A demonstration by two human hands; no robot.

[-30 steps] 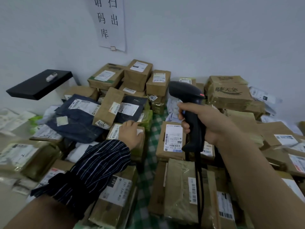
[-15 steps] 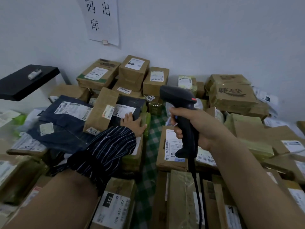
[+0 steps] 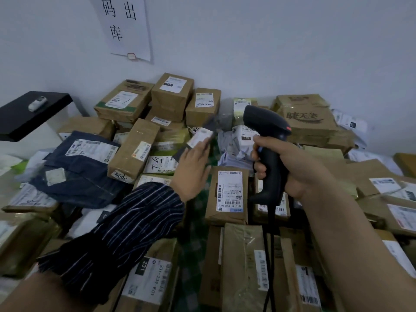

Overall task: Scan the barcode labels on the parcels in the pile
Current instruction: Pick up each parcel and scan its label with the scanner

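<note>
Brown boxes and bags with barcode labels lie heaped against the wall. My right hand (image 3: 299,167) grips the handle of a black barcode scanner (image 3: 265,122), held upright above the pile with its head facing left. My left hand (image 3: 193,170), in a striped sleeve, holds a small dark flat parcel (image 3: 201,136) with a white label, raised and blurred just left of the scanner head. Below the scanner lies a brown box (image 3: 228,194) with its label facing up.
A navy bag parcel (image 3: 83,167) and a long brown box (image 3: 135,149) lie to the left. A black shelf (image 3: 29,115) with a small white device (image 3: 37,103) juts out at far left. A paper sign (image 3: 126,28) hangs on the wall. Green checked cloth (image 3: 198,244) shows between parcels.
My left hand left the brown box it rested on, reached to the dark flat parcel and lifted it up toward the scanner. The scanner stayed raised.
</note>
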